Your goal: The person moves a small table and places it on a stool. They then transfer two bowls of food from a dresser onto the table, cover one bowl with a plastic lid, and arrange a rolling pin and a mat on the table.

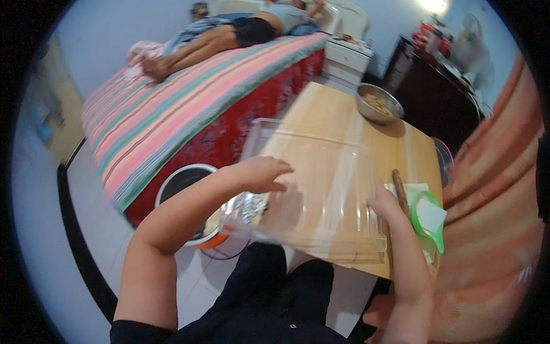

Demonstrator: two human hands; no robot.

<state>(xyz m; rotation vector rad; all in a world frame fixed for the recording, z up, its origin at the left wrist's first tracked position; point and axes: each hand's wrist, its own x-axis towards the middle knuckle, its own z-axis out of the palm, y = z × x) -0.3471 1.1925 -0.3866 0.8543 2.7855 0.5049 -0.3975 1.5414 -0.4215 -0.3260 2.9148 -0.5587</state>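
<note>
A clear plastic tray (321, 189) is being held flat over the near end of the wooden table (338, 114), left hand (260, 174) clamped on its left edge, right hand (385, 205) gripping its right rim. Crumpled foil (249, 207) is showing under the left side. A green-rimmed lid (429, 221) is lying just right, a metal bowl (378, 103) sitting at the far end.

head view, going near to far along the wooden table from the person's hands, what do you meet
left hand and right hand on the clear plastic sheet → bare wooden table → metal bowl of brownish food at the far end
</note>
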